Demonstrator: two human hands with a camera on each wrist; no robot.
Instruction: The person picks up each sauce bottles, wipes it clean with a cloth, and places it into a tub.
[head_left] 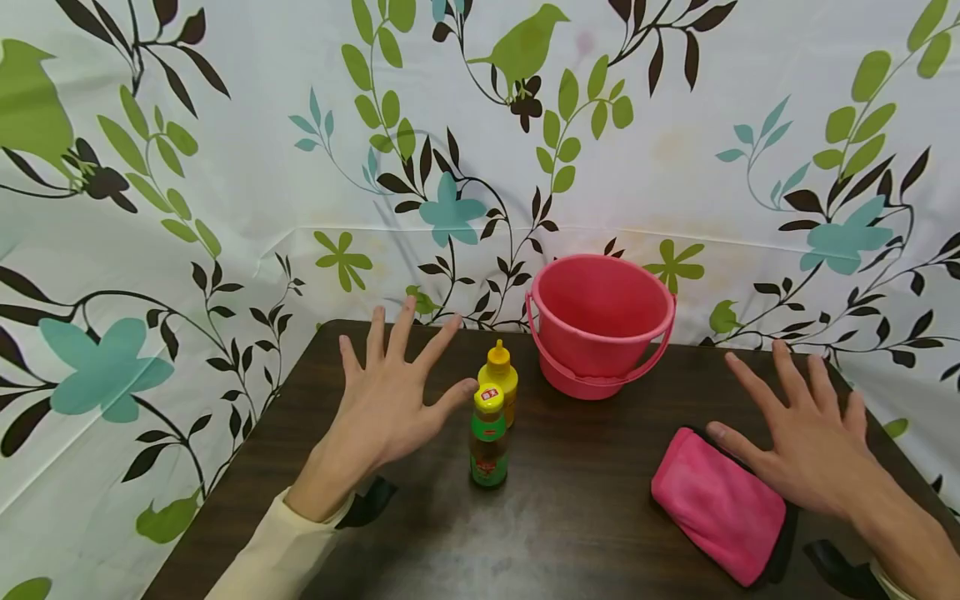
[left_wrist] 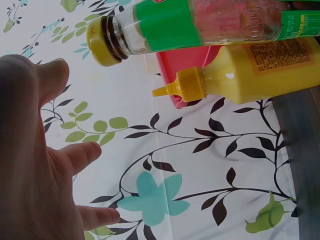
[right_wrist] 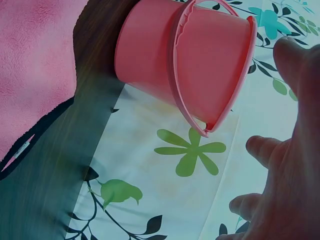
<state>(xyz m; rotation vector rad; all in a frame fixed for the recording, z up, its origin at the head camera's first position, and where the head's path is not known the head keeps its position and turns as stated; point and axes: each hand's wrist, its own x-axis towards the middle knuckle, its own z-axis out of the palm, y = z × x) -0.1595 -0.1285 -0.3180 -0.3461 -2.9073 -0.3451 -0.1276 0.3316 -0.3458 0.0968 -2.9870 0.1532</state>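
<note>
My left hand (head_left: 393, 408) is held above the table with its fingers spread, just left of two bottles, and it holds nothing. The nearer one is a glass bottle (head_left: 488, 450) with a yellow cap and green labels. Behind it stands a yellow squeeze bottle (head_left: 504, 375) with a pointed nozzle. On the right, my right hand (head_left: 813, 450) hovers with spread fingers beside a folded pink cloth (head_left: 720, 504) with dark edging, holding nothing. A pink bucket (head_left: 592, 367) stands upright near the table's back edge, its handle hanging down in front.
The dark wooden table (head_left: 555, 533) reaches back to a white curtain (head_left: 247, 167) printed with leaves, birds and flowers. That curtain hangs behind the bucket and along the left side. Dark straps (head_left: 367, 502) show at both wrists.
</note>
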